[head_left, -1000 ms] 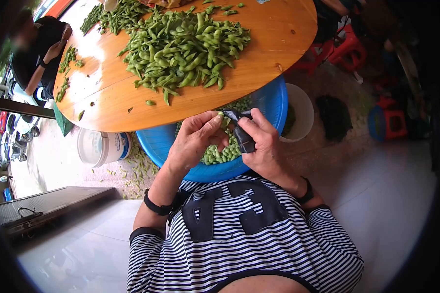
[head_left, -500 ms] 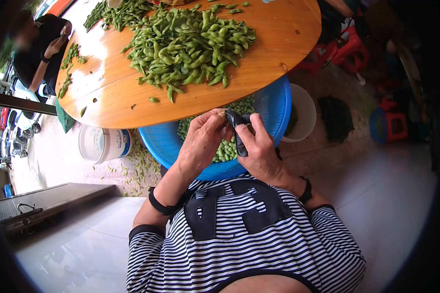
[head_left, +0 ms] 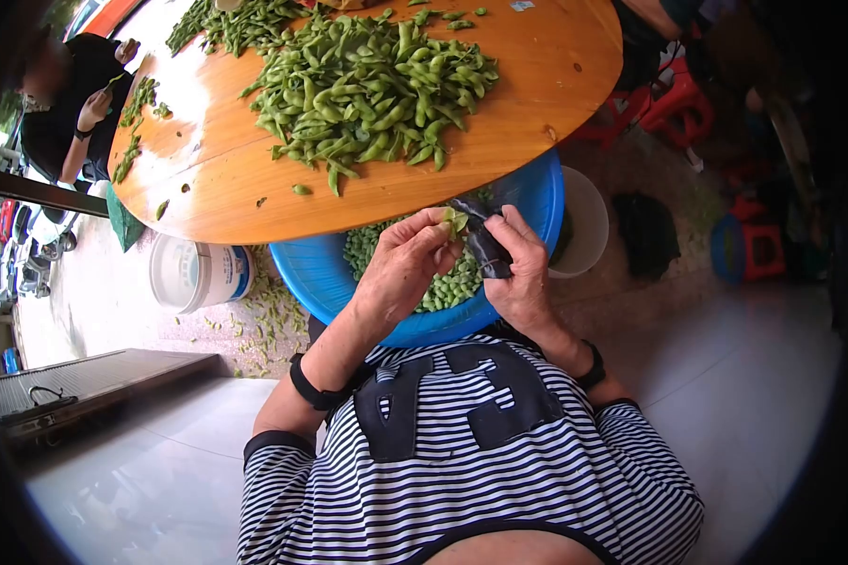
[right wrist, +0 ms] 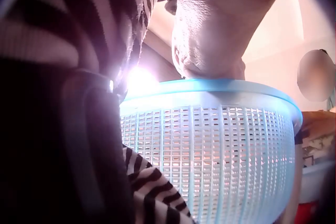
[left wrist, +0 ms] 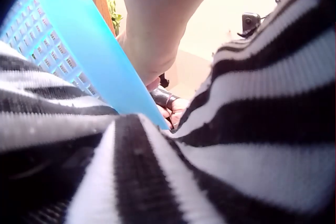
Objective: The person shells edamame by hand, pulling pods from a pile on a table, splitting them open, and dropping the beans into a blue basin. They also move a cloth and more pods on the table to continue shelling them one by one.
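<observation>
In the head view my left hand (head_left: 398, 268) pinches a pale green soybean pod (head_left: 456, 221) between thumb and fingertips. Close against it, my right hand (head_left: 521, 273) grips a glossy black thing (head_left: 489, 254), whose narrow end meets the pod; I cannot tell its kind. Both hands are over a blue plastic basket (head_left: 299, 287), which holds shelled green beans (head_left: 454, 287). The right wrist view shows the openwork wall of this basket (right wrist: 220, 150) below the forearm. In the left wrist view the fingers are mostly hidden behind the basket rim (left wrist: 113, 50).
A wooden table (head_left: 528, 85) overhangs the basket's far side, with a large heap of pods (head_left: 367, 89) on it. A white bucket (head_left: 179, 273) stands left, a pale tub (head_left: 584, 226) right. Pods litter the floor (head_left: 264, 325). Another person (head_left: 75, 104) sits at the far left.
The black thing and the pod have shifted between my fingers; half a second ago the pod was mostly covered, and now it shows. Both hands have moved slightly right in the view.
</observation>
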Demonstrator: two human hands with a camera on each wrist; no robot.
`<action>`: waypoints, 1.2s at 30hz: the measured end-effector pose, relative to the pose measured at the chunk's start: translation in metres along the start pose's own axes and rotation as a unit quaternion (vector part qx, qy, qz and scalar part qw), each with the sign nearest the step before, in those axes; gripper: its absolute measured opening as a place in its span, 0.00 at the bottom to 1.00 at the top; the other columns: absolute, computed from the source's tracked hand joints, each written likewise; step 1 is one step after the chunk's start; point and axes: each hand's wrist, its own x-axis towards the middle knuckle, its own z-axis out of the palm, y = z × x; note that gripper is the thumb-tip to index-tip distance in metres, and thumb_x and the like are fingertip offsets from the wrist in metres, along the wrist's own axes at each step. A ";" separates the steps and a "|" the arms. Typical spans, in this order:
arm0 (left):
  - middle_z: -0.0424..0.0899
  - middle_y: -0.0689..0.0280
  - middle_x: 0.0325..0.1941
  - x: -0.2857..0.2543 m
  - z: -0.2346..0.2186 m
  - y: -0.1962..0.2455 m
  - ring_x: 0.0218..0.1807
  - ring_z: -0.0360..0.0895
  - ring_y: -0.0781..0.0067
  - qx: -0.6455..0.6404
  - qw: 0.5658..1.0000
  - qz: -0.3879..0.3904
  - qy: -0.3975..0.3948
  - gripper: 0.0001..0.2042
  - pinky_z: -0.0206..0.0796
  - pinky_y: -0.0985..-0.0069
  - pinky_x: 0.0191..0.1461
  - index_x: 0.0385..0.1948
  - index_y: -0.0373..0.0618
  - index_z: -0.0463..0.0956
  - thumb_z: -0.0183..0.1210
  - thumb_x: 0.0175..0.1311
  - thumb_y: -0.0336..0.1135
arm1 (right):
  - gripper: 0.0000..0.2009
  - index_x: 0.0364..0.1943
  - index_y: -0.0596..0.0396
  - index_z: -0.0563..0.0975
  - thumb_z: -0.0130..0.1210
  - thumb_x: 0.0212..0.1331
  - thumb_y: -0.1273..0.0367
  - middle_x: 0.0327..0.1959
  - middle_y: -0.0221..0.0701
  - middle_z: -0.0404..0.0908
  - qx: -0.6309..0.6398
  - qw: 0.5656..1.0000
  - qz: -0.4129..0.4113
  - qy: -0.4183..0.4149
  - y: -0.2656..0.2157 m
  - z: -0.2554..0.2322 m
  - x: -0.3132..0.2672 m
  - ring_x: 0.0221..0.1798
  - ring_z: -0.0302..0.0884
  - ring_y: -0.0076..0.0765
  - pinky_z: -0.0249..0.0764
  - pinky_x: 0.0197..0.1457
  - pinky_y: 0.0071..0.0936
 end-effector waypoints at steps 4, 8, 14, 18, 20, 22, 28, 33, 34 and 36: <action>0.77 0.70 0.32 0.005 -0.013 -0.004 0.30 0.70 0.83 -0.038 0.998 0.017 -0.036 0.06 0.62 0.87 0.33 0.39 0.39 0.76 0.50 0.66 0.27 | 0.17 0.39 0.64 0.73 0.50 0.38 0.85 0.31 0.39 0.64 -0.001 0.999 -0.031 -0.021 -0.005 0.000 -0.002 0.31 0.68 0.46 0.66 0.33 0.32; 0.78 0.69 0.33 0.003 -0.010 -0.004 0.31 0.73 0.82 -0.069 0.995 0.026 -0.063 0.08 0.64 0.87 0.34 0.39 0.39 0.76 0.49 0.64 0.24 | 0.19 0.40 0.65 0.74 0.49 0.37 0.85 0.31 0.39 0.64 0.028 0.998 -0.054 -0.001 -0.003 0.001 -0.002 0.31 0.67 0.45 0.66 0.33 0.30; 0.81 0.66 0.37 -0.002 0.008 0.002 0.33 0.77 0.79 -0.087 0.995 -0.003 0.050 0.10 0.70 0.84 0.35 0.44 0.37 0.76 0.49 0.65 0.25 | 0.12 0.39 0.64 0.74 0.45 0.49 0.82 0.26 0.33 0.67 0.088 0.994 0.034 -0.057 0.009 -0.009 0.003 0.27 0.66 0.32 0.63 0.29 0.23; 0.82 0.62 0.40 0.003 -0.010 0.002 0.35 0.78 0.77 -0.080 0.997 -0.018 -0.008 0.10 0.73 0.82 0.37 0.46 0.36 0.75 0.50 0.66 0.25 | 0.11 0.39 0.63 0.74 0.40 0.57 0.76 0.22 0.23 0.66 0.484 0.850 0.200 -0.056 0.017 -0.008 0.000 0.20 0.56 0.12 0.53 0.19 0.12; 0.81 0.57 0.43 0.005 -0.016 0.001 0.38 0.78 0.72 -0.081 0.990 0.007 -0.116 0.11 0.71 0.83 0.39 0.48 0.35 0.74 0.50 0.66 0.24 | 0.11 0.39 0.65 0.73 0.41 0.56 0.75 0.21 0.24 0.65 0.522 0.818 0.236 -0.053 0.015 -0.012 0.005 0.19 0.55 0.13 0.53 0.19 0.13; 0.81 0.57 0.42 0.003 -0.013 0.002 0.38 0.78 0.72 -0.077 0.993 0.004 -0.094 0.11 0.71 0.82 0.40 0.47 0.34 0.74 0.50 0.65 0.24 | 0.12 0.41 0.65 0.73 0.41 0.57 0.74 0.22 0.24 0.65 0.516 0.825 0.218 -0.075 0.022 -0.013 0.002 0.20 0.56 0.14 0.53 0.19 0.13; 0.81 0.57 0.43 0.000 -0.010 -0.003 0.41 0.79 0.70 -0.103 0.993 0.011 -0.063 0.11 0.72 0.79 0.46 0.45 0.33 0.75 0.48 0.64 0.22 | 0.10 0.38 0.62 0.75 0.43 0.54 0.79 0.26 0.23 0.66 0.390 0.896 0.203 -0.059 0.005 -0.012 0.004 0.22 0.57 0.13 0.57 0.21 0.13; 0.80 0.60 0.44 -0.002 -0.008 -0.001 0.45 0.78 0.71 -0.118 0.992 0.004 -0.037 0.13 0.72 0.78 0.52 0.45 0.33 0.76 0.44 0.62 0.20 | 0.12 0.38 0.62 0.75 0.46 0.48 0.82 0.31 0.21 0.65 0.349 0.916 0.188 -0.063 0.007 -0.010 0.002 0.28 0.61 0.12 0.59 0.23 0.13; 0.80 0.61 0.44 -0.001 -0.009 -0.002 0.45 0.78 0.72 -0.113 0.993 0.003 -0.025 0.13 0.71 0.78 0.52 0.45 0.33 0.76 0.44 0.62 0.20 | 0.12 0.38 0.62 0.75 0.46 0.48 0.82 0.31 0.21 0.65 0.350 0.916 0.188 -0.062 0.009 -0.010 0.002 0.28 0.61 0.12 0.59 0.23 0.13; 0.80 0.62 0.44 -0.001 -0.008 -0.002 0.45 0.78 0.72 -0.107 0.994 0.002 -0.014 0.13 0.71 0.77 0.53 0.44 0.34 0.76 0.44 0.62 0.20 | 0.10 0.37 0.64 0.75 0.46 0.51 0.81 0.31 0.22 0.65 0.351 0.918 0.169 -0.069 0.011 -0.011 0.001 0.26 0.61 0.13 0.59 0.23 0.13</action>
